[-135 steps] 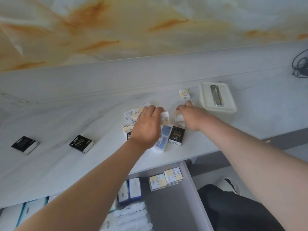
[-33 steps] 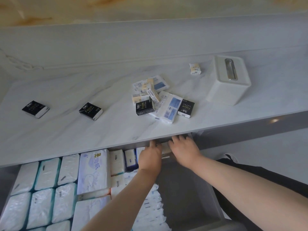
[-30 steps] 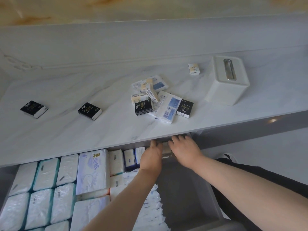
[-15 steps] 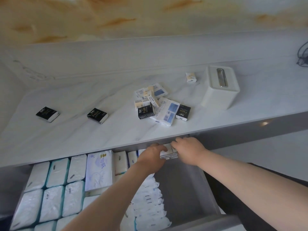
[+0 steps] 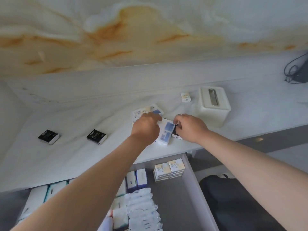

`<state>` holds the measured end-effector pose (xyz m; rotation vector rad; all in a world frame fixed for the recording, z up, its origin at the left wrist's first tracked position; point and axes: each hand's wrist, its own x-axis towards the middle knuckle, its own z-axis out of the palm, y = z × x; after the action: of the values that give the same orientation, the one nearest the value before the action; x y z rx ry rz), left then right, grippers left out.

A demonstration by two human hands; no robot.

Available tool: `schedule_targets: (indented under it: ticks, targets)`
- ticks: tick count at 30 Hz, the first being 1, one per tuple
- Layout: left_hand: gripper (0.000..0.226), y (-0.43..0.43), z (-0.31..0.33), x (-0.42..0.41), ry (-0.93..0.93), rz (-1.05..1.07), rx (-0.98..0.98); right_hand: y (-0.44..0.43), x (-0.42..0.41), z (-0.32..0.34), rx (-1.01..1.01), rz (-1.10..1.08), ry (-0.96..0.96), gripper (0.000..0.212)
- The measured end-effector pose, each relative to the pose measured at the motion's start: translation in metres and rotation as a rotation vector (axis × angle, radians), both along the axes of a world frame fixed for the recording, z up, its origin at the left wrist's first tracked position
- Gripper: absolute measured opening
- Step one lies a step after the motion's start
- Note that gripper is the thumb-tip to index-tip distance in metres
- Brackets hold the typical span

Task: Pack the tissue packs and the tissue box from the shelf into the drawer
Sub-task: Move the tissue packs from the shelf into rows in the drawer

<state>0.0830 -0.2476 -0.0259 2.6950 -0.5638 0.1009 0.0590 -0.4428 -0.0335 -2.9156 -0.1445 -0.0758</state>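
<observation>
Both hands are up on the white marble shelf (image 5: 83,160), over a heap of small tissue packs. My left hand (image 5: 146,128) covers the heap's left side, fingers curled down over packs I cannot make out. My right hand (image 5: 190,126) pinches a small black pack (image 5: 175,133) beside a white-and-blue pack (image 5: 165,135). The white tissue box (image 5: 214,105) stands upright just right of my right hand, with a small cream pack (image 5: 185,97) behind. Two more black packs (image 5: 49,136) (image 5: 97,137) lie to the left. The open drawer (image 5: 196,189) below holds stacked cream packs (image 5: 169,169).
The drawer's left part is full of white wrapped tissue bundles (image 5: 141,207) and blue-edged packs (image 5: 136,180). A black cable (image 5: 295,70) lies at the shelf's far right. A dark bag (image 5: 233,202) sits on the floor right of the drawer.
Both hands have left the drawer, where they set down cream packs, and risen to the heap on the shelf. My right hand now pinches the black pack.
</observation>
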Motion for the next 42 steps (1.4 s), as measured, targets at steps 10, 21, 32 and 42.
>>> schedule_targets:
  ticks: [10,21,32,42]
  targets:
    - [0.037,0.005,-0.032,0.089,0.115,-0.001,0.132,-0.008,0.110,-0.021,0.120,-0.266,0.111,0.053]
    - [0.027,0.006,-0.039,0.134,-0.368,0.007,0.000,-0.040,0.178,-0.059,-0.042,-0.399,0.222,0.072]
    - [0.023,0.014,-0.039,0.133,0.101,0.089,-0.157,-0.013,0.174,-0.061,0.092,-0.332,0.056,0.040]
    - [0.049,0.070,-0.051,0.087,0.142,-0.020,-0.249,0.076,0.165,-0.021,0.255,0.222,0.034,0.059]
